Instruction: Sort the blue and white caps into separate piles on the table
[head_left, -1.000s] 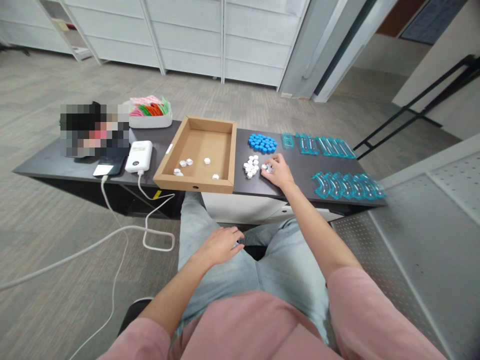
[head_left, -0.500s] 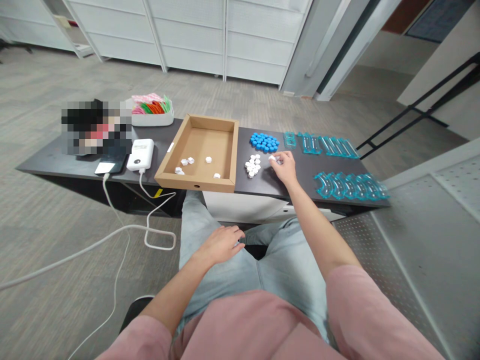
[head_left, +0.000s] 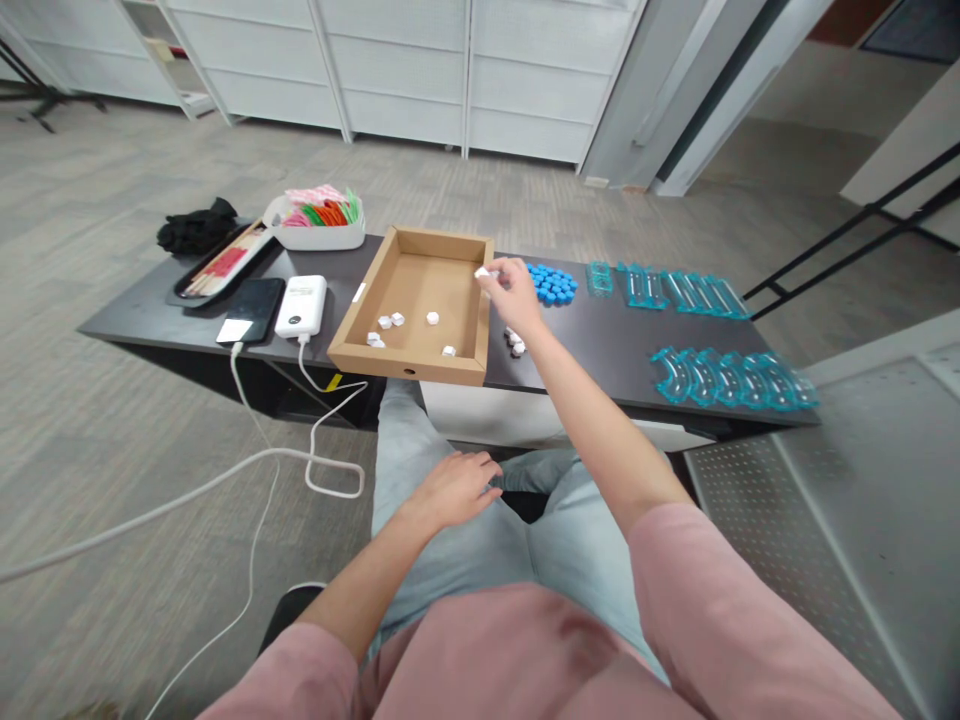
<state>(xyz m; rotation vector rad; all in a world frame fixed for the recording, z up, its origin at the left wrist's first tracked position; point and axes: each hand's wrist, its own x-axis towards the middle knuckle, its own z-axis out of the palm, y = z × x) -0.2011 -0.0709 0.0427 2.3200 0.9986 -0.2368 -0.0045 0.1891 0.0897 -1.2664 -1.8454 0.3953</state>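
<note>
The right hand [head_left: 513, 290] has been moved leftward, to the right wall of the box [head_left: 448, 371]. On the table [head_left: 592, 345] this box is set, with several white pieces [head_left: 433, 318] inside; colourful strips [head_left: 328, 213] are kept in the tub [head_left: 319, 239]. The left hand [head_left: 459, 487] is rested on the lap [head_left: 480, 552], its grip loosely apart. By the right grip one white block [head_left: 481, 272] is clamped, pinched perhaps for its smallness.
</note>
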